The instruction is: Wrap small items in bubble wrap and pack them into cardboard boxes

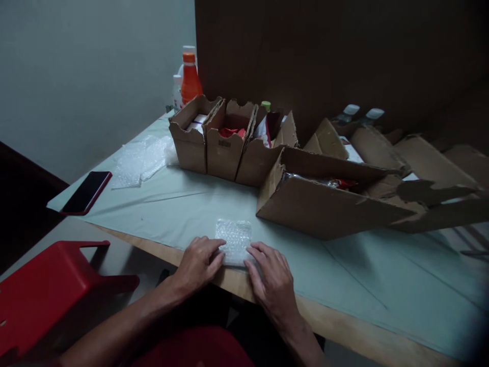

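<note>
A small rectangular piece of bubble wrap (pixel 234 239) lies flat at the table's front edge; whether anything is inside it I cannot tell. My left hand (pixel 199 259) is at its left side, with index finger and thumb apart and their tips at the edge. On the opposite side is my right hand (pixel 270 272), fingers spread and slightly bent, fingertips at the right edge. Neither hand is closed around the wrap.
Cardboard bins (pixel 225 158) holding packets stand in a row behind, with a longer cardboard box (pixel 324 214) in front at right. More bubble wrap (pixel 143 160), a phone (pixel 87 192) and an orange bottle (pixel 190 81) are leftward. A red plastic stool (pixel 49 290) stands below left.
</note>
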A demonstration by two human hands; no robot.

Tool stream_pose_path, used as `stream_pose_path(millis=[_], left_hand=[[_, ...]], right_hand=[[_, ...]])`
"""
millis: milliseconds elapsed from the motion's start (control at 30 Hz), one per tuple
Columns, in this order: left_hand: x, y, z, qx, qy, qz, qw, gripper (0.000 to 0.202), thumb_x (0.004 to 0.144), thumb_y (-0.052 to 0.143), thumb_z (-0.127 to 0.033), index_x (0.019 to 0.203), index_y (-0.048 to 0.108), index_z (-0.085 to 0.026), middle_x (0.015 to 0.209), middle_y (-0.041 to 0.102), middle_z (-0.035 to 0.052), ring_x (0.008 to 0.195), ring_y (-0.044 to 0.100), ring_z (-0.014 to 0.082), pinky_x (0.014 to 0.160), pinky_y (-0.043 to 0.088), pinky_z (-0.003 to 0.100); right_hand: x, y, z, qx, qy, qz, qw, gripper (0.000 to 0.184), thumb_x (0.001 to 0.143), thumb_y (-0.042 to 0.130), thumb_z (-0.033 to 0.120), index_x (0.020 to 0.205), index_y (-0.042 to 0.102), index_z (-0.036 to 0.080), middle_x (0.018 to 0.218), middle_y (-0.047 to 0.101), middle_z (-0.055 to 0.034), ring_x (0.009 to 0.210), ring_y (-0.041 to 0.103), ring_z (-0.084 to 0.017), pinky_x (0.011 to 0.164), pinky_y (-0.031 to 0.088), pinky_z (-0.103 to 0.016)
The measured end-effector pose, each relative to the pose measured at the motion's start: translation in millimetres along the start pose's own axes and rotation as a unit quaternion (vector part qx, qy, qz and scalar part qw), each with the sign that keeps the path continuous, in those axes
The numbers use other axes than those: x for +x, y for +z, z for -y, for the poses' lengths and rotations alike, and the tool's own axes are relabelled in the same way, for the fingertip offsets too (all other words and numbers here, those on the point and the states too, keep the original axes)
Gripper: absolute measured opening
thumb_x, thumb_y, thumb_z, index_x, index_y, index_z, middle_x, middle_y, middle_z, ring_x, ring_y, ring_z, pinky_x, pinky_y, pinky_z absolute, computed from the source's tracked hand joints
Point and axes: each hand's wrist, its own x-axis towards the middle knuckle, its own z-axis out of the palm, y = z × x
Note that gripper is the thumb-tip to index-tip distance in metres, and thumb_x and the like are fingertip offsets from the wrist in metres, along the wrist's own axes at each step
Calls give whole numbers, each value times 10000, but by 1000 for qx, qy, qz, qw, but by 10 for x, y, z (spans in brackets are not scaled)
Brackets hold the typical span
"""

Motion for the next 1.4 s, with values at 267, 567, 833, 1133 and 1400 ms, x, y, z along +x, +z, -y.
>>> stream_pose_path(millis=[267, 567, 833, 1133, 1400], left_hand=[[81, 12, 58, 31, 45, -44, 998, 229, 923, 567, -232, 1120, 662, -161, 1014, 680, 112, 935, 630, 246, 821, 514, 389], [29, -47, 42, 28, 79, -11, 996, 248, 907, 566, -159, 1144, 639, -156, 885, 692, 72, 849, 601, 235, 784, 486, 390], [108, -58, 84, -93, -57, -94, 990, 275, 905, 589, -303, 1136, 650, -165, 1002, 677, 97, 933, 628, 234, 853, 512, 398], [93, -138, -389, -454, -183, 60, 870, 249, 847, 606, -316, 1001, 682, -135, 959, 714, 65, 939, 635, 203, 850, 506, 308], [-63, 184, -521, -231, -4, 127, 965, 647, 867, 542, -188, 1495, 386, -178, 1043, 703, 77, 906, 646, 197, 846, 520, 320]], right_hand=[[16, 129, -18, -36, -45, 72, 996, 252, 949, 516, 104, 1120, 668, 210, 1104, 733, -67, 1159, 594, -258, 944, 423, -426], [53, 24, 43, -6, 6, 70, 997, 222, 973, 500, 174, 1120, 661, 215, 1061, 716, -80, 1000, 622, -245, 861, 463, -398], [181, 202, 4, -46, 7, 73, 996, 195, 906, 604, 143, 1080, 672, 199, 1048, 738, -74, 942, 642, -256, 839, 447, -406], [81, 30, 138, 207, 181, 37, 961, 147, 910, 580, 251, 980, 709, 244, 965, 733, -34, 926, 655, -209, 810, 502, -322], [28, -588, 46, 279, 244, 181, 911, 452, 794, 670, 227, 1244, 636, 229, 1132, 689, -49, 882, 634, -173, 808, 500, -278]])
